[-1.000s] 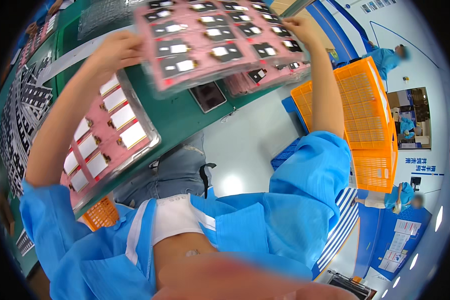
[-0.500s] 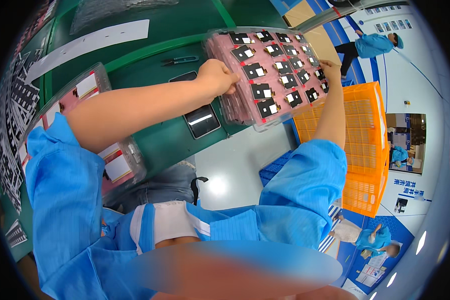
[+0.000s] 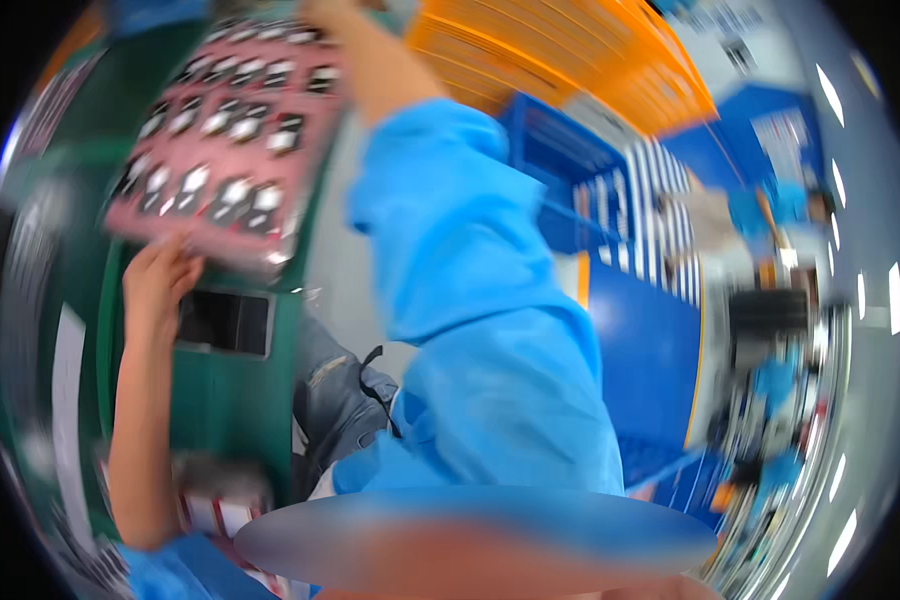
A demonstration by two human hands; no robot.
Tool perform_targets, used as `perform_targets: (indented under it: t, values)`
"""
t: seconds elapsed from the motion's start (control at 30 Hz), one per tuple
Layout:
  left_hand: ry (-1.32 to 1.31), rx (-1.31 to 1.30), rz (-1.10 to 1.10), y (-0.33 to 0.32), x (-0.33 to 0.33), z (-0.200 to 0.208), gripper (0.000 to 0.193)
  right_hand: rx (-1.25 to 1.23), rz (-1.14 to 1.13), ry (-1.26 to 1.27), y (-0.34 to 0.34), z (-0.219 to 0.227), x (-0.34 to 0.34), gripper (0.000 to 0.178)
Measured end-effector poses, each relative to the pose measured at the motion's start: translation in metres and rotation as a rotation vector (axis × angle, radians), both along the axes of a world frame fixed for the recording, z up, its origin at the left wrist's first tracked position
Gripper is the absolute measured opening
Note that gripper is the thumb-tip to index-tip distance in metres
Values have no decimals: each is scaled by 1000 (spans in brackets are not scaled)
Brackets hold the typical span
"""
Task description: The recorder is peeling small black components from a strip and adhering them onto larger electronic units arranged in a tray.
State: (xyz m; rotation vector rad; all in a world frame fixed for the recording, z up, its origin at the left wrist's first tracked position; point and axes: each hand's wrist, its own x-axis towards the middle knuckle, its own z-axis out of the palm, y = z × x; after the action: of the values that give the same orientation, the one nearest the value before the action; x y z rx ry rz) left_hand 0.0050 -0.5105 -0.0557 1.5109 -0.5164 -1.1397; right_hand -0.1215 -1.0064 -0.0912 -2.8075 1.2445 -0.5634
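Note:
A pink tray (image 3: 225, 150) of several small dark-and-white parts is held up, tilted, over the green workbench (image 3: 225, 410). My left hand (image 3: 158, 282) grips the tray's lower left edge. My right hand (image 3: 332, 12) is at the tray's far upper corner, mostly cut off by the top of the picture; its bare forearm and blue sleeve (image 3: 450, 260) run across the middle. The whole picture is motion-blurred.
An orange slatted crate (image 3: 570, 50) sits at the top right, with a blue crate (image 3: 560, 180) below it. A dark rectangular recess (image 3: 225, 322) is set in the bench. Another tray of parts (image 3: 215, 500) lies blurred at the lower left.
The view has swung sharply, so the bench now stands at the left. The pink tray has moved left and up with both hands still on it.

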Motion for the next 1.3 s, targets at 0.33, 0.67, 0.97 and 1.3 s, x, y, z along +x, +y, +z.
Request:
perform_targets:
  t: [0.33, 0.67, 0.97, 1.3]
  values:
    - [-142, 153, -167, -20, 22, -5, 34, -69, -231, -682, 94, 77, -78, 22]
    - [-218, 186, -266, -32, 43, 4, 49, 90, 154, -1290, 290, 128, -80, 11]
    - [-629, 44, -146, 152, 92, 113, 25, 53, 475, -1046, 436, 125, -114, 18]
    - [-840, -53, 603, 489, 8, 122, 33, 842, 604, -903, 515, 64, -103, 23]
